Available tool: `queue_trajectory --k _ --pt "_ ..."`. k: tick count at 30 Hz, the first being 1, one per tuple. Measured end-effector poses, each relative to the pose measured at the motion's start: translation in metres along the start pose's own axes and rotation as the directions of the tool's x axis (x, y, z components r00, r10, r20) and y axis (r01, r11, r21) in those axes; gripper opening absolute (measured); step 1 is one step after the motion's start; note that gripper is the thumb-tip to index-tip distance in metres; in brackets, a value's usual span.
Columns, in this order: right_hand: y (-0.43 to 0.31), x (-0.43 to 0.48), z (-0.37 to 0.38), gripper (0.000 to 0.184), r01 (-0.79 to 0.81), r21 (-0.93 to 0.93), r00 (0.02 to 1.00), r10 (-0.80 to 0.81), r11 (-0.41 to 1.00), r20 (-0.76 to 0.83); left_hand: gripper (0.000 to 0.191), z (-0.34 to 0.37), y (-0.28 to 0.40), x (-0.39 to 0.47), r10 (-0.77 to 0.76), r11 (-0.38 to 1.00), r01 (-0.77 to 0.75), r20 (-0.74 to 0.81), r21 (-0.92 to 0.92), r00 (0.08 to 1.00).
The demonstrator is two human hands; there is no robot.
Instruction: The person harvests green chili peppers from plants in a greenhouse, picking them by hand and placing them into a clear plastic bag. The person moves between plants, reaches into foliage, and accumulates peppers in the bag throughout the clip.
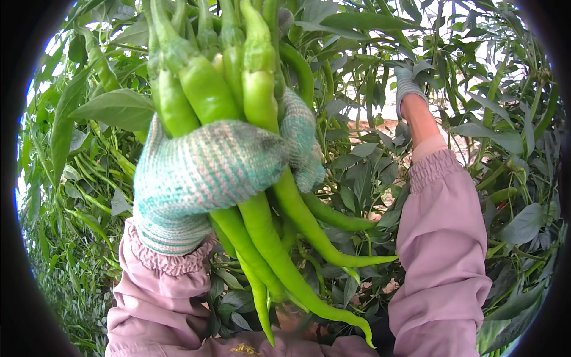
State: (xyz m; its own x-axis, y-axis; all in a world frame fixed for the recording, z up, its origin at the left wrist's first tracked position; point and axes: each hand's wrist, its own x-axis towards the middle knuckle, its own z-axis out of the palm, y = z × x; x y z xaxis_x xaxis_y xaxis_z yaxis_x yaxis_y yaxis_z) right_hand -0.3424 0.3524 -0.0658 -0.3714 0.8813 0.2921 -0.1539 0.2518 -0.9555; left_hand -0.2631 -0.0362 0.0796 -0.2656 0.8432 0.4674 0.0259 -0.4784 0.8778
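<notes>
A bunch of long green chili peppers (263,232) hangs in my left hand (214,165), which wears a knitted glove striped in green and white. The gloved fingers wrap around the bunch below the stems, with the thick ends up and the curved tips pointing down. Farther off on the right, my right hand (407,82), also in a knitted glove, reaches in among the leaves of the pepper plants. Foliage covers its fingers, so what they touch does not show.
Dense pepper plants (504,129) surround me on both sides. Green peppers (96,196) hang among the leaves at the left, and a single pepper (102,67) hangs near the upper left. Pale ground (379,129) shows through gaps in the foliage.
</notes>
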Motion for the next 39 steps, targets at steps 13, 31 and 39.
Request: queue_trajectory --k 13,31,39 --pt "0.0 0.01 0.025 0.054 -0.022 -0.266 1.0 0.026 0.964 0.011 0.097 0.031 -0.009 0.007 0.029 0.987 -0.033 -0.029 -0.156 0.999" --pt "0.034 0.028 0.063 0.025 -0.096 0.61 0.963 -0.082 0.786 0.257 0.089 -0.003 0.021 0.002 -0.15 0.944 0.178 -0.12 0.277 0.981" --pt "0.045 0.037 0.048 0.029 -0.271 0.849 0.895 -0.205 0.454 0.395 0.092 -0.004 0.018 0.004 -0.091 0.964 0.112 -0.094 0.241 0.991"
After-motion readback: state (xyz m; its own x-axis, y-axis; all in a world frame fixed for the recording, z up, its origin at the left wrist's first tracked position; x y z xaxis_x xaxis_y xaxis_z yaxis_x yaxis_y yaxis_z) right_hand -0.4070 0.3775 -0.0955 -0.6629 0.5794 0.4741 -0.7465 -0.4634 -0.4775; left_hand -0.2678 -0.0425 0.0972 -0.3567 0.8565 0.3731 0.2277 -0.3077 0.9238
